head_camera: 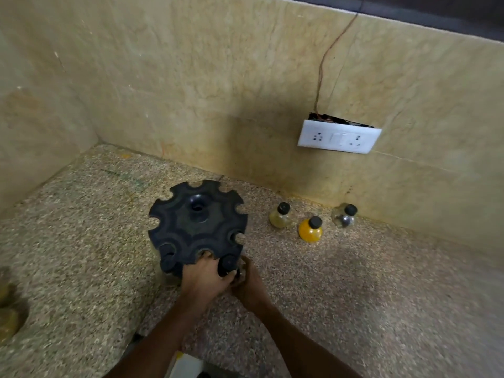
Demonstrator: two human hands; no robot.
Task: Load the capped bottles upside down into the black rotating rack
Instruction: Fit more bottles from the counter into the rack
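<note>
The black rotating rack [197, 222] stands on the speckled counter, its notched top disc facing up. My left hand [203, 276] grips the rack's front rim, fingertips tucked into a notch. My right hand [251, 285] holds a small glass bottle [240, 274] against the front right notch; its black cap [227, 264] sits just under the rim and the glass is mostly hidden. Two more black caps [167, 263] show below the rim at the front left. To the right stand three upright capped bottles: pale yellow [279, 216], orange [311, 230] and clear with dark contents [344, 216].
Tiled walls meet in a corner behind the rack at the left. A white socket plate [338, 137] hangs loose on the back wall, wires running up. Blurred yellowish jars [6, 317] sit at the left edge. A white object [185, 366] lies at the bottom edge.
</note>
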